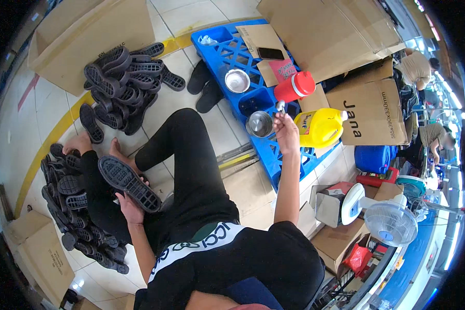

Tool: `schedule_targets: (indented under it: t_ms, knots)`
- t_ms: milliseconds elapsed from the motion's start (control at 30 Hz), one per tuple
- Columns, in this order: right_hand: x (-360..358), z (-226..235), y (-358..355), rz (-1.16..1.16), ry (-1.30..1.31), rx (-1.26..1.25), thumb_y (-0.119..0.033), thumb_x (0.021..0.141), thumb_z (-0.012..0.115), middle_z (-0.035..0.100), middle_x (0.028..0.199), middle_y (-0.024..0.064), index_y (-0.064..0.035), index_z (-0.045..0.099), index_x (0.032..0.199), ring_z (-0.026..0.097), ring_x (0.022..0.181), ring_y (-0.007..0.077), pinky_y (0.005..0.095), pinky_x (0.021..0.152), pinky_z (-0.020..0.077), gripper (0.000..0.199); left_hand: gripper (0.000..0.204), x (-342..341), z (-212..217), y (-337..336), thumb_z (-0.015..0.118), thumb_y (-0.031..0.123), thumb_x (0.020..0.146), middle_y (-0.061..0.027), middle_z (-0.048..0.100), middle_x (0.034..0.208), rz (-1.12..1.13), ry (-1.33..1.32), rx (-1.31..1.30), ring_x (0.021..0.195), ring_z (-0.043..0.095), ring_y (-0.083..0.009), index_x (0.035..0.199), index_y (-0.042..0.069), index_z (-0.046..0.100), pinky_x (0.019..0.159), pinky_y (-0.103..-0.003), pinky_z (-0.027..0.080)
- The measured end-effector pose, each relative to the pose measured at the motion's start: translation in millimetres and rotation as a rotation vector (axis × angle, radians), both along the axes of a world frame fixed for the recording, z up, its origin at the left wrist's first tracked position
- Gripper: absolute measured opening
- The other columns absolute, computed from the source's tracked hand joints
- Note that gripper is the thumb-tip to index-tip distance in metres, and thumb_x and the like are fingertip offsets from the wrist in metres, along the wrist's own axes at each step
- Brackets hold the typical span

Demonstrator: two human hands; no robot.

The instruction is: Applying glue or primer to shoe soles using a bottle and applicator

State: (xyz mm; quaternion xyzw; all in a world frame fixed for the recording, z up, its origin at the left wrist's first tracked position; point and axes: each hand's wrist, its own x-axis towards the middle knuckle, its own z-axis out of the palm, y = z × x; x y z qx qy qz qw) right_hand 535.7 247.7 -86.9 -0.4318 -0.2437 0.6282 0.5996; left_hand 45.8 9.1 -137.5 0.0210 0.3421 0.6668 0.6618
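Observation:
My left hand is closed around the heel end of a dark shoe sole, which rests tilted over my lap with its treaded underside showing. Out to the right, my right hand pinches a small tool with a pale tip, perhaps a brush; its exact kind is too small to tell. Just left of that hand stands a steel bowl on a blue plastic pallet. A yellow jug and a red bottle with a white band are close by on its other side.
Dark soles lie in a far pile and a near-left pile. The pallet also bears a second metal bowl and a phone. Cardboard boxes stand around, with a white fan at right. People sit farther off.

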Motion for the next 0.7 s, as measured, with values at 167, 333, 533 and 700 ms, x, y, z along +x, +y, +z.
schedule_targets:
  t_ms: [167, 333, 533, 700]
  knots:
    - [16.0, -44.0, 2.6, -0.053, -0.246, -0.117, -0.017, 0.096, 0.060, 0.068, 0.088, 0.0057, -0.0001, 0.067, 0.096, 0.062, 0.076, 0.0111, 0.0243, 0.070, 0.0505, 0.019, 0.075, -1.1, -3.3, -1.2, 0.024, 0.062, 0.097, -0.0220, 0.045, 0.141, 0.004, -0.014, -0.001, 0.127, 0.046, -0.0405, 0.147, 0.006, 0.031, 0.109, -0.049, 0.035]
    - [40.0, -85.2, 3.8, 0.009, -0.860, -0.181, -0.019, 0.092, 0.065, 0.068, 0.082, 0.0057, 0.0022, 0.067, 0.097, 0.063, 0.069, 0.0116, 0.0229, 0.065, 0.0501, 0.022, 0.077, 0.7, 1.2, 0.8, 0.029, 0.063, 0.097, -0.0210, 0.046, 0.141, 0.026, 0.013, -0.037, 0.125, 0.049, -0.0389, 0.147, 0.005, 0.031, 0.104, -0.048, 0.040]
    - [63.9, -112.6, 6.1, 0.077, -1.480, -0.099, -0.022, 0.087, 0.069, 0.068, 0.070, 0.0071, -0.0003, 0.069, 0.092, 0.064, 0.063, 0.0115, 0.0237, 0.059, 0.0501, 0.022, 0.075, -1.1, -1.5, -0.4, 0.024, 0.061, 0.098, -0.0216, 0.047, 0.140, 0.015, 0.012, -0.006, 0.125, 0.048, -0.0398, 0.147, 0.005, 0.032, 0.109, -0.048, 0.036]
    - [58.0, -93.5, 8.0, 0.016, -1.298, -0.279, -0.021, 0.082, 0.072, 0.065, 0.067, 0.0074, 0.0035, 0.068, 0.083, 0.063, 0.060, 0.0133, 0.0272, 0.056, 0.0510, 0.025, 0.072, -0.9, 0.3, -1.8, 0.022, 0.059, 0.099, -0.0210, 0.049, 0.139, 0.035, -0.002, -0.030, 0.124, 0.049, -0.0396, 0.146, 0.007, 0.034, 0.107, -0.049, 0.038]
